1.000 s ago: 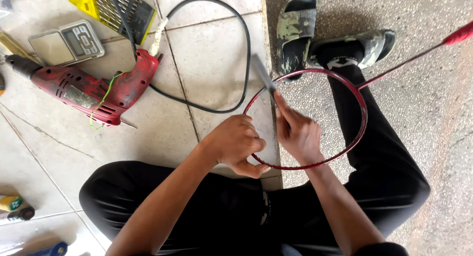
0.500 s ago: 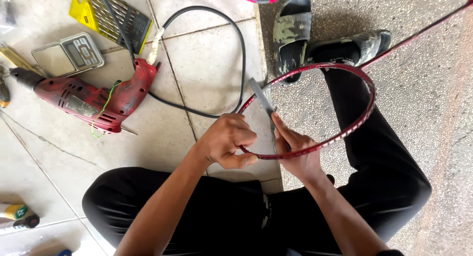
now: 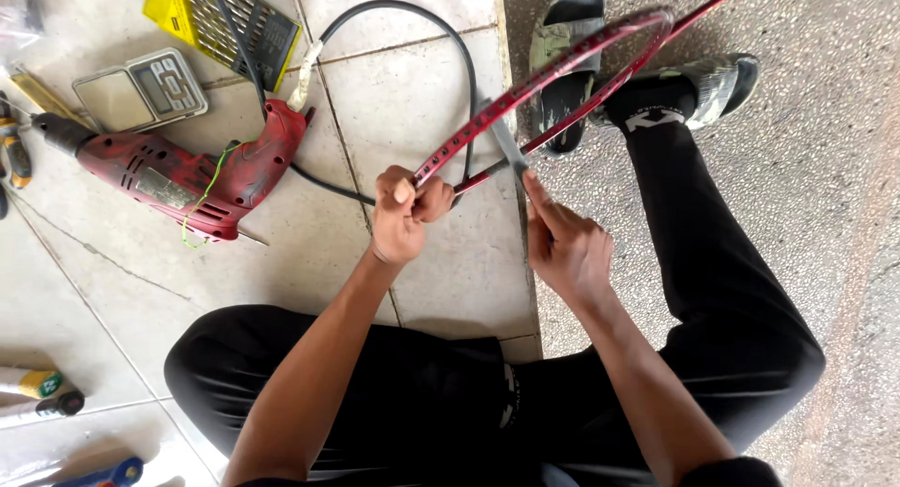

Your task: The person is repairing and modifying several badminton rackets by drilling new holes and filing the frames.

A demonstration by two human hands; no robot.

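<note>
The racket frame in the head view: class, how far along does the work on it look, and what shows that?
Done: the racket frame has no strings across its hoop. In hand: the left hand clamps the rim near its lower end, and the right hand presses a thin grey tool against it. Left: the red drill lies untouched on the tiles, so any drilling appears still ahead.

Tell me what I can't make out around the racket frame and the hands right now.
Head view only:
- Racket frame: the shaft runs off the top edge, so the handle is unseen.
- Left hand: its fist covers the rim it grips.
- Grey tool in the right hand: its lower end is hidden by the fingers, and the tip is too small to identify.
- Red drill: the cable's far end leaves the top edge.
</note>
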